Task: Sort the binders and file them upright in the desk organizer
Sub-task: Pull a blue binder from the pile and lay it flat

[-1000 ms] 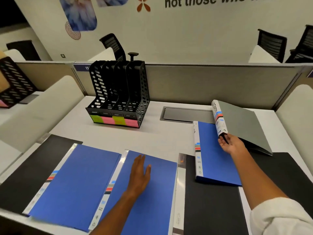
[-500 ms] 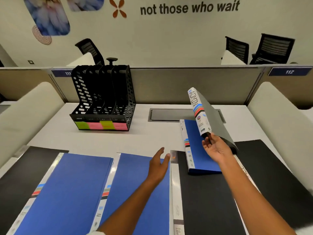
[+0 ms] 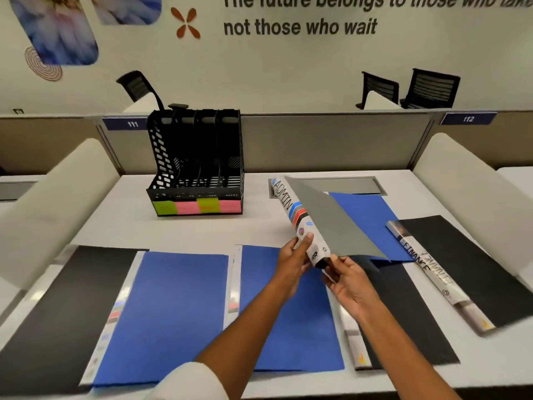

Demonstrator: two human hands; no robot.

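Desk (image 3: pixel 259 226): white, long, walled by a grey partition at the back.
Black binders: one flat at the desk's far left (image 3: pixel 66 307), one flat at its right edge (image 3: pixel 467 269) with spine reading FINANCE, one (image 3: pixel 403 319) partly hidden under the arms.
Blue binders: two flat side by side along the desk's near edge, left (image 3: pixel 167 313) and middle (image 3: pixel 291 327); a third (image 3: pixel 366 217) further back, partly covered.
Organizer (image 3: pixel 199 166): black, perforated, upright slots, at the desk's back left; green and pink labels along its base.
Grey binder (image 3: pixel 326 223): lifted above the desk's middle, tilted, spine reading ADMIN, lower end held.
Left hand (image 3: pixel 294 261): thumb and fingers pinching the grey binder's spine near the lower end.
Right hand (image 3: pixel 346 278): gripping the grey binder's bottom corner from below.
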